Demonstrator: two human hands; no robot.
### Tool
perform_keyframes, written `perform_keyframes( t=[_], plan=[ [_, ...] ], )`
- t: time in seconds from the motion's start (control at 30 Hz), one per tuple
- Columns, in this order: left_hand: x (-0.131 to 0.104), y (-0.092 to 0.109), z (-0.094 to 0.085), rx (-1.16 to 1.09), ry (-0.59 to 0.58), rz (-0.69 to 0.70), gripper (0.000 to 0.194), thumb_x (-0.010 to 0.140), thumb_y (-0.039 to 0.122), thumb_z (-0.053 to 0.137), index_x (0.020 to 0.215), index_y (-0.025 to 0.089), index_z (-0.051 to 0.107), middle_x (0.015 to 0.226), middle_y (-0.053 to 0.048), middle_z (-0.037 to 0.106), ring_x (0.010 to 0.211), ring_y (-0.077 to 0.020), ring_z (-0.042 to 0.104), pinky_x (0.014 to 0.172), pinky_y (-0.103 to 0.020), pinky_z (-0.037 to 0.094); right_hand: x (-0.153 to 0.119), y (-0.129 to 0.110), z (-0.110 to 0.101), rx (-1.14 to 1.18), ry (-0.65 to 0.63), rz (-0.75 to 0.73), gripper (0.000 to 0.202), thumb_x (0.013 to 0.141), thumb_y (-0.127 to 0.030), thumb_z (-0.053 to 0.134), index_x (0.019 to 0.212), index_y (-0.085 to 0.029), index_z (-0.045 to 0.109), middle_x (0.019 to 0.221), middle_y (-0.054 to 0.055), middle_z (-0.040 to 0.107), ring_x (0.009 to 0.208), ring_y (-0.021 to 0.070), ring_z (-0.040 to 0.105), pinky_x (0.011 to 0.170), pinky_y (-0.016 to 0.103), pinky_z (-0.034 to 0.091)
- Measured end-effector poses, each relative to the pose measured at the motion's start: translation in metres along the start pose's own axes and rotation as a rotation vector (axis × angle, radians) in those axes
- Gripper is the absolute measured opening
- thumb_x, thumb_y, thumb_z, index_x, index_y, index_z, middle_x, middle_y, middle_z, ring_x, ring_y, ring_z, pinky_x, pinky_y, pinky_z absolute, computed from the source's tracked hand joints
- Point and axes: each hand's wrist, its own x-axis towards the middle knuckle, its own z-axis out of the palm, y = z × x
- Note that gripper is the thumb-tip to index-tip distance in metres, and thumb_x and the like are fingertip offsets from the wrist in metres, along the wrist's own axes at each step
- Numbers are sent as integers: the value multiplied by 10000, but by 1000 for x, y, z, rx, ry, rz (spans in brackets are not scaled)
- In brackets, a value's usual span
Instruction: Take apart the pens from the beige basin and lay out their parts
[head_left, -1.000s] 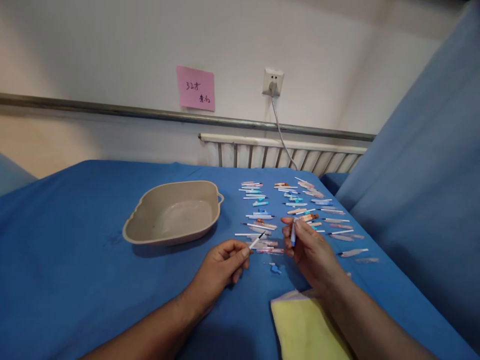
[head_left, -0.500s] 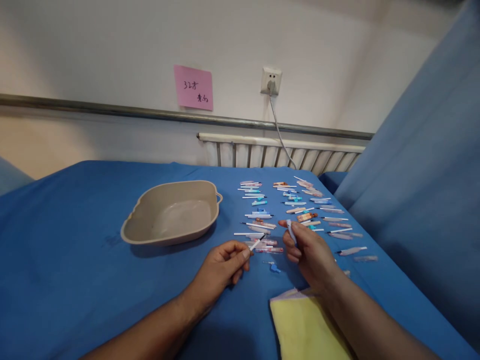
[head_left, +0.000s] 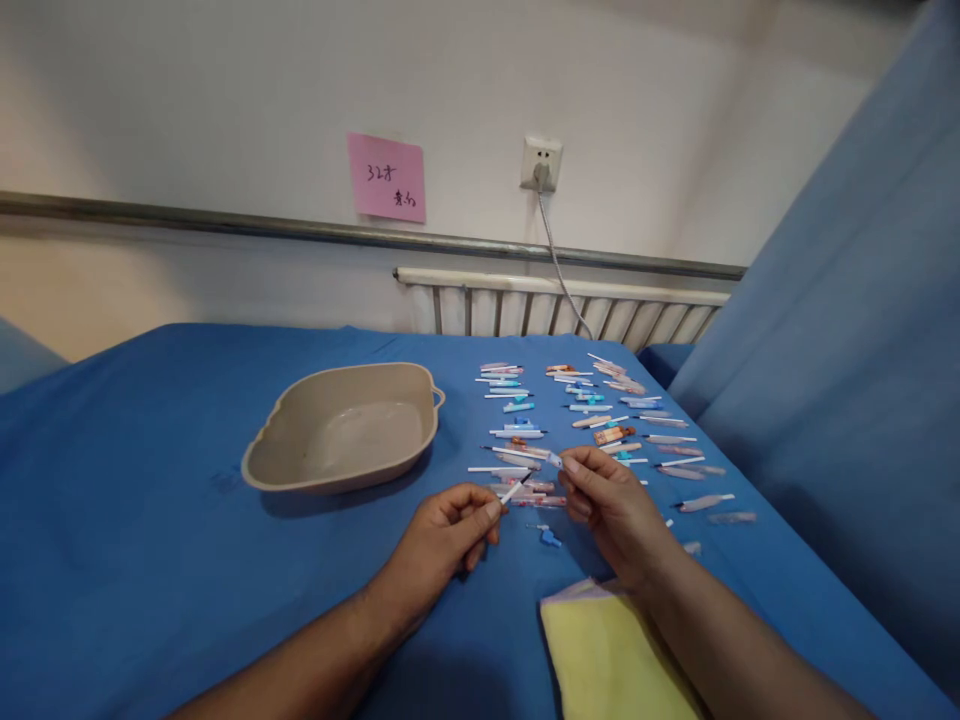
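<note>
From where I stand, the left hand (head_left: 456, 528) pinches a white stick (head_left: 514, 492) and the right hand (head_left: 616, 500) grips a small pale piece (head_left: 555, 460), both best held lightly and steadily, clear of the pen parts (head_left: 521, 434) lying on the blue sheet (head_left: 165, 560).

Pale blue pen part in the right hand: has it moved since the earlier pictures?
Yes, leftward: the pale blue pen part was right of the small loose blue piece and is now almost directly beyond it.
</note>
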Motion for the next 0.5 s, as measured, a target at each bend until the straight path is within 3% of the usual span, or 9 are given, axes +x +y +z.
perform_keyframes(
  t=[0.27, 0.5],
  plan=[
    [0, -2, 0, 2, 7, 1, 275, 774, 413, 611, 728, 145, 573, 592, 33, 552, 392, -39, 381, 391, -172, 275, 1, -3, 0, 18, 58, -21, 220, 664, -297, 767, 711, -181, 585, 503, -78, 391, 423, 46, 306, 415, 188, 235],
    [-2, 2, -1, -29, 47, 4, 262, 775, 402, 618, 754, 143, 588, 594, 35, 546, 401, -39, 378, 395, -169, 274, 1, -12, -3, 127, 109, -86, 208, 636, -241, 782, 716, -179, 601, 566, -66, 406, 464, 50, 298, 425, 178, 260]
  ],
)
